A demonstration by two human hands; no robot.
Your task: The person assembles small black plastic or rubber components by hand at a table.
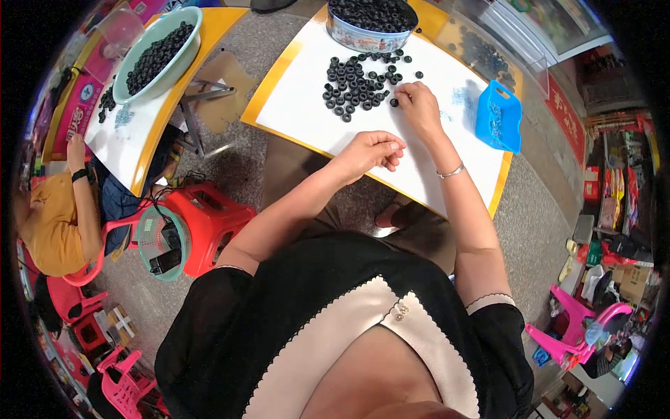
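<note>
Many small black rings (356,87) lie loose on the white table top (300,91). Over the table, to the right of this spread, my right hand (421,110) has its fingers pinched at a single black ring (394,103). My left hand (368,155) hovers near the front edge with fingers curled and thumb pressed against them; whatever is in it is too small or hidden to make out. Behind the loose rings stands a round printed tin (349,36) heaped with more rings. A blue plastic basket (509,133) on the right holds small shiny pieces.
On the left, another person in a yellow shirt (56,223) sits at a second table (143,153) bearing a pale green basin (192,52) of black rings. A red stool (209,209) and a green mesh basket (183,237) stand between us. A pink chair (569,328) is at right.
</note>
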